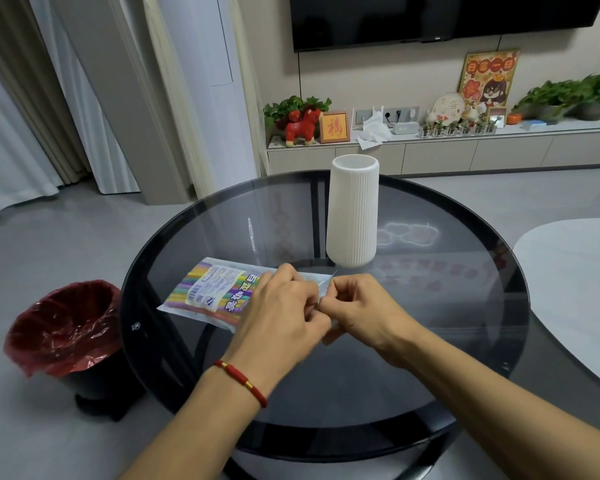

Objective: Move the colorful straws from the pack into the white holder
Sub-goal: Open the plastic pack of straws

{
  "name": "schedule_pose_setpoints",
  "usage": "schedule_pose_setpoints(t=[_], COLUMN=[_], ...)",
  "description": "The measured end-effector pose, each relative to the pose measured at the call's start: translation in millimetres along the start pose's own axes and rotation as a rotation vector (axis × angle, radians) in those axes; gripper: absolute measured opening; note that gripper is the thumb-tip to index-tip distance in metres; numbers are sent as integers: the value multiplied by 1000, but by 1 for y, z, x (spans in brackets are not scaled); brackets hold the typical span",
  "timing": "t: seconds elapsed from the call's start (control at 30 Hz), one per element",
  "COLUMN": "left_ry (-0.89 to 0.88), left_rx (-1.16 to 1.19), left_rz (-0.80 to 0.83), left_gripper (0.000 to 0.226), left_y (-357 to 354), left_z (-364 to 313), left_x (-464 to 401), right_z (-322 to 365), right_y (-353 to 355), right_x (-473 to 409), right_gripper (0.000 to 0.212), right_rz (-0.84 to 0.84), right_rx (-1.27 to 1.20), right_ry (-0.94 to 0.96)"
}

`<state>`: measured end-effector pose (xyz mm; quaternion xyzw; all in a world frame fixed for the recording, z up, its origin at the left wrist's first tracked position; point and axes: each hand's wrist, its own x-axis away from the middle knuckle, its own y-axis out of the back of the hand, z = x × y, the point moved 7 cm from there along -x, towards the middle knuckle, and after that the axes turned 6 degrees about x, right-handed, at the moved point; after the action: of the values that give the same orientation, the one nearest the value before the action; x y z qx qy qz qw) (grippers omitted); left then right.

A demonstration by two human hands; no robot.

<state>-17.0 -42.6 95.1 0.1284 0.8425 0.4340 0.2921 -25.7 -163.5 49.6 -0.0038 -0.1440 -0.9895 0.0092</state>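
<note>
**Ana:** Head view shows the clear plastic pack of colourful straws (215, 292) lying flat on the round dark glass table (430, 341), its open-side end under both sets of fingers.

**Ben:** And the grip?

**Ana:** The left hand (284, 306) and right hand (364, 306) each pinch the thin film at that end, fingertips nearly touching. Likely a light, crinkly, slippery bag, with straws that bend easily, so take hold at the seam, not the middle.

**Ben:** Room to move?

**Ana:** The tall white ribbed holder (353, 213) stands upright just beyond the fingertips, empty as far as I can tell. The table's near edge lies well behind the wrists.
</note>
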Motion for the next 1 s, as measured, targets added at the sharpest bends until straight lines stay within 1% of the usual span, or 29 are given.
schedule_pose_setpoints(t=[0.07,0.17,0.2,0.23,0.27,0.33,0.37,0.4,0.43,0.47,0.5,0.53,0.57,0.6,0.67,0.77,0.83,0.87,0.93,0.97,1.0], left_ry=[-5,42,28,-15,-63,-109,-112,-106,-94,-90,-120,-187,-265,-317,-312,-286,-289,-272,-200,-170,-155], left_rx=[15,52,73,99,134,205,239,269,277,250,177,65,-52,-133,-149,-66,-91,-115,-162,-177,-189], left_rz=[9,-58,-66,-39,41,257,319,345,374,423,465,484,479,459,385,222,171,165,168,170,171], left_gripper=[22,22,19,19,20,22,23,24,34,58,91,120,134,138,130,99,81,75,67,66,65], left_y=[-1,11,14,14,9,-9,-15,-19,-22,-25,-30,-35,-40,-43,-41,-26,-20,-20,-20,-19,-19], left_z=[-1,12,19,23,25,27,27,28,30,31,31,31,30,30,33,38,41,45,58,63,68], left_x=[0,-4,-7,-9,-10,-7,-7,-7,-7,-6,-4,-1,2,2,-2,-12,-13,-13,-14,-15,-14], right_z=[-3,-13,-16,-18,-18,-19,-18,-19,-20,-21,-22,-22,-23,-24,-27,-33,-37,-35,-21,-12,-6], right_y=[2,4,4,5,6,8,9,10,13,15,17,18,18,19,21,23,23,24,31,34,35], right_x=[-1,1,1,2,2,3,3,3,3,3,3,3,4,4,3,0,-1,-2,-1,1,2], right_gripper=[23,17,17,17,18,21,24,25,25,25,26,27,28,27,28,22,20,17,7,5,5], right_rz=[-39,-56,-49,-47,-49,-55,-60,-71,-85,-91,-85,-69,-51,-40,-45,-30,-37,-84,-236,-293,-301], right_rx=[54,127,134,150,180,251,285,311,324,320,307,297,294,291,288,337,406,469,560,535,477], right_ry=[-15,-81,-98,-105,-109,-107,-100,-98,-100,-103,-102,-94,-84,-75,-70,-101,-121,-90,52,134,196])
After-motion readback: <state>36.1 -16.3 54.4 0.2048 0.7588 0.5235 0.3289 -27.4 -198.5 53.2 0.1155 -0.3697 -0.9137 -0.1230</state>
